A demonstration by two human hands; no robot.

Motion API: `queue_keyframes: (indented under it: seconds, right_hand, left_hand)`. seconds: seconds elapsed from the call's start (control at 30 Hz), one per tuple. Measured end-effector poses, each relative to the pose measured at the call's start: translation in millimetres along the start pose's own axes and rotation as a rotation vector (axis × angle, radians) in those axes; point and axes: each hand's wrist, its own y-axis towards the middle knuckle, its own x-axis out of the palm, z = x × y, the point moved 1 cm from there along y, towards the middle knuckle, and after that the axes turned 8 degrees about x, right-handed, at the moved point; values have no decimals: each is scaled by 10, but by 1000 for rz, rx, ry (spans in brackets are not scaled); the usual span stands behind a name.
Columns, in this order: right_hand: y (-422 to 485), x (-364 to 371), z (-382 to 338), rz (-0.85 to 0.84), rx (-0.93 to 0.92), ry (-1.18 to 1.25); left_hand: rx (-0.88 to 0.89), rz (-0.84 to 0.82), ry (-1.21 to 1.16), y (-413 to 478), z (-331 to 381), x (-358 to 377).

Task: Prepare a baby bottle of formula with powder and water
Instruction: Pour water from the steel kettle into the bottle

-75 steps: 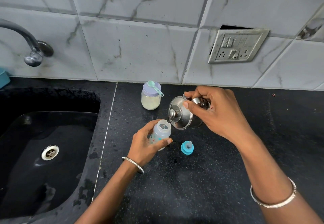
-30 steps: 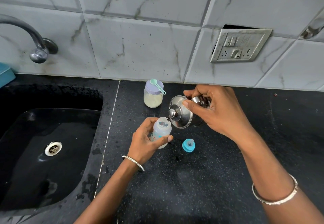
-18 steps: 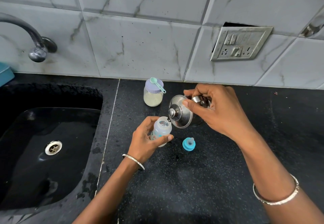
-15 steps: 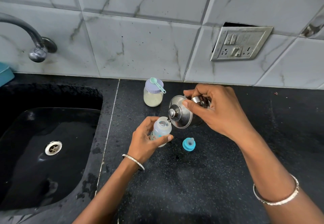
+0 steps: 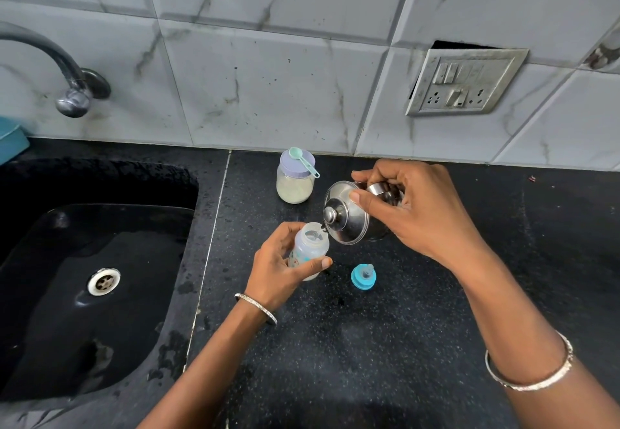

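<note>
My left hand (image 5: 280,269) grips a small clear baby bottle (image 5: 310,244) standing open on the black counter. My right hand (image 5: 422,214) holds a steel pot (image 5: 349,222) tilted over the bottle's mouth, thumb pressing on its knobbed lid. The pot's rim touches the bottle's opening. The blue nipple cap (image 5: 363,276) lies on the counter just right of the bottle. Behind stands a jar of pale powder (image 5: 295,182) with a purple lid, and a green scoop (image 5: 303,160) rests on that lid.
A black sink (image 5: 84,277) with a metal drain fills the left side, under a tap (image 5: 70,96) on the tiled wall. A switch and socket plate (image 5: 466,81) sits on the wall at the right. A blue object (image 5: 10,140) shows at the far left edge.
Both hands keep the same hold. The pot stays tilted over the bottle's mouth, with hardly any shift apart from slight camera movement.
</note>
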Motion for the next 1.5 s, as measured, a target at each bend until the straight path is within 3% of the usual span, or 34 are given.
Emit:
queue_keyframes:
  seconds: [1.5]
  right_hand:
    - [32,14,56,28,-14,-6]
  left_hand:
    - [14,-3,-29,35,-62,14]
